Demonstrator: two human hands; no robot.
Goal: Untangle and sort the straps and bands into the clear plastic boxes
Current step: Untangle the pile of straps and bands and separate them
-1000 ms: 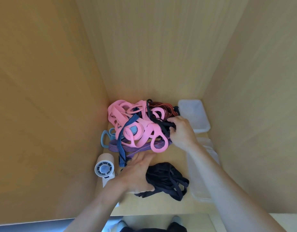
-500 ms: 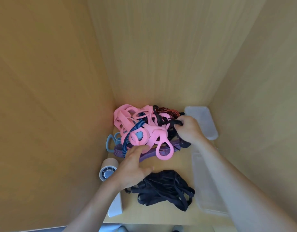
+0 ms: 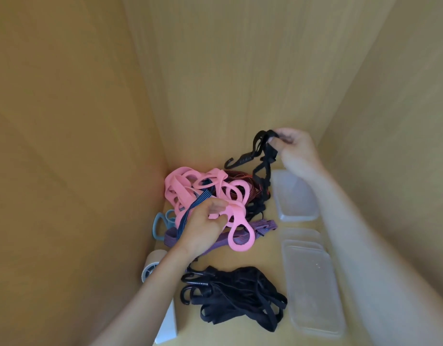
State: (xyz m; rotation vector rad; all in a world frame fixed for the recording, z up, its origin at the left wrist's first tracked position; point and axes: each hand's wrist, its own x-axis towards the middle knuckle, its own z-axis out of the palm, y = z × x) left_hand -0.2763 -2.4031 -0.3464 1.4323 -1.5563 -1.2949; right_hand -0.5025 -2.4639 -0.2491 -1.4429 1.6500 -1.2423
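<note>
Black stretchy strap with a hook [image 3: 268,156] hangs just above the heap of soft pink rubber loops [image 3: 183,186], pinched in the right hand [image 3: 295,151], while the left hand [image 3: 203,228] grips the heap, so lift slowly and hold the heap down till it slips free

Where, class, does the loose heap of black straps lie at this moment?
Head view, low centre: the black strap heap lies nearer than the left hand, just left of the nearest clear box.
</note>
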